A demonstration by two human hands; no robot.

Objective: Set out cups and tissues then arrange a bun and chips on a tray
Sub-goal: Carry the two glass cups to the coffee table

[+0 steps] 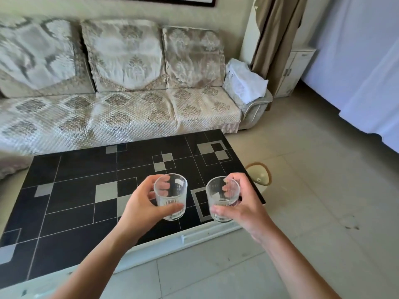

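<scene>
A person's left hand (142, 209) and right hand (244, 203) are each gripping one of two clear glass cups, left cup (171, 196) and right cup (222, 198), above the black coffee table (82, 186).

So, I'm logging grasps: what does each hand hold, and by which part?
Left hand grips the left glass cup round its side wall; right hand grips the right glass cup likewise, thumbs near the bases.

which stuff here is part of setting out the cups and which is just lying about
In the job:
clear ribbed glass cup in the left hand
clear ribbed glass cup in the right hand
black patterned coffee table

Lying about:
quilted beige sofa
folded white cloth
</scene>
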